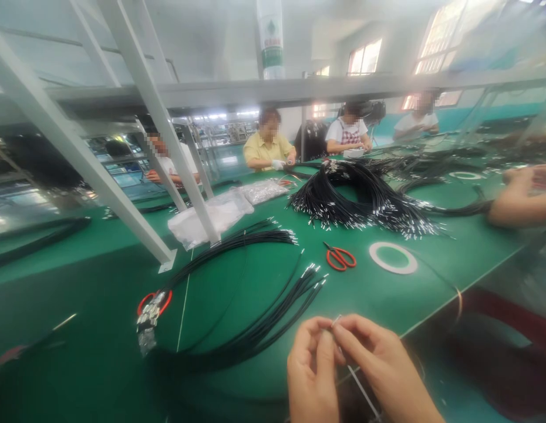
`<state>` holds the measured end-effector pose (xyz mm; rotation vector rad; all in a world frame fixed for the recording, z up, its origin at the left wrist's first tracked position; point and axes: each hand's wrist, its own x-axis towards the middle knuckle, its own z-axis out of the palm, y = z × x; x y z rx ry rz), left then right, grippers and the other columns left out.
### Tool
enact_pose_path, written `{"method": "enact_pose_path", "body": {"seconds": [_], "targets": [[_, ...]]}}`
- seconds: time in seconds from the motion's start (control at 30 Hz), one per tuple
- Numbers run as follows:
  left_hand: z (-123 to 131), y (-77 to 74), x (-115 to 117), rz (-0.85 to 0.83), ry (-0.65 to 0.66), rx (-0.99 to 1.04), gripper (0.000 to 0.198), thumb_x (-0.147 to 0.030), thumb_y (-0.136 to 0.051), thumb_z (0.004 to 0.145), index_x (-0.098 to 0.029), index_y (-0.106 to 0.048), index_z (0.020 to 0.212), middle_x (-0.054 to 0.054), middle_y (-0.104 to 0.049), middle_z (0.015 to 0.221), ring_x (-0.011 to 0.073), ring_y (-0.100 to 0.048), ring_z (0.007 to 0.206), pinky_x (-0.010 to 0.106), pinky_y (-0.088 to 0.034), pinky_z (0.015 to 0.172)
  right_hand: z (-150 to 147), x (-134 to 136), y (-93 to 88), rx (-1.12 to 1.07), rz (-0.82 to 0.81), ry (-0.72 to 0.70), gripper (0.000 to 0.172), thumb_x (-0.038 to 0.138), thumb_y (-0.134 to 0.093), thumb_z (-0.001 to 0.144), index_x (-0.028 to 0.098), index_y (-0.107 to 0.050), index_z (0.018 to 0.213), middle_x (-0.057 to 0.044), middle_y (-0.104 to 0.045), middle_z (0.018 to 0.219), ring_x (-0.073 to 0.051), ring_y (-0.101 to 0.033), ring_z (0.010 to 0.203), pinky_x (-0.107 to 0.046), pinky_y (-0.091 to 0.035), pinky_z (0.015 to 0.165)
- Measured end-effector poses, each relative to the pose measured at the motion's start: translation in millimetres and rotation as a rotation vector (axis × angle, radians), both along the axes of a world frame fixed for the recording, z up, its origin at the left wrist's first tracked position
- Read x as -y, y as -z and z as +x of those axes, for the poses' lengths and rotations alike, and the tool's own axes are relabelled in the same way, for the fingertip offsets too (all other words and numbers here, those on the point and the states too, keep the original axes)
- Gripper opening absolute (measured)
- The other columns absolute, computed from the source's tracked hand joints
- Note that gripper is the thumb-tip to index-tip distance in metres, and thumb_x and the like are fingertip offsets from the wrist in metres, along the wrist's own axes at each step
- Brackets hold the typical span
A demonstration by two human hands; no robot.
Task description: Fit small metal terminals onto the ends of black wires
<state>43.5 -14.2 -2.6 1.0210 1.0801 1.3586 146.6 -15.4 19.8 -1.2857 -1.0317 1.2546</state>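
Note:
My left hand [312, 367] and my right hand [383, 367] meet at the near edge of the green table [255, 276]. Both pinch a thin wire [336, 321] whose pale tip pokes up between the fingertips; a strand of it trails down below my right hand. Just left of my hands lies a bundle of black wires [273, 317] with metal ends fanned toward the table's middle. A second looped bundle [238, 241] lies further back.
Red-handled scissors [340, 257] and a white tape ring [393, 257] lie ahead of my hands. A big heap of black wires [361, 200] sits at centre right. Clear plastic bags [220, 214], a slanted white frame strut [88, 170], and several seated people lie beyond. Another person's arm [519, 197] rests at right.

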Motion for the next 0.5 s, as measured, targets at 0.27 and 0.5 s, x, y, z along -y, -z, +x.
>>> {"method": "enact_pose_path", "body": {"seconds": [0.27,0.5], "targets": [[0,1.6,0,0.226,-0.201,-0.423,0.011,-0.030,-0.064,0.086,-0.021,-0.068,0.084,0.002,-0.071,0.074,0.0169,-0.064,0.067,0.025,-0.051,0.064,-3,6,6.6,0.006,0.057,0.058,0.027,0.047,-0.071,0.079,0.021,-0.073,0.075,0.000,-0.069,0.069,-0.018,-0.061,0.067,-0.023,-0.048,0.062],[17,22.3,-4,0.548,-0.559,-0.690,0.025,-0.034,-0.043,0.101,-0.022,-0.061,0.088,0.004,-0.068,0.078,0.0179,-0.064,0.075,0.030,-0.048,0.080,-7,8,2.9,-0.001,0.085,0.104,0.026,0.047,-0.073,0.077,0.022,-0.071,0.070,0.002,-0.069,0.068,-0.016,-0.060,0.068,-0.020,-0.047,0.064]]}}
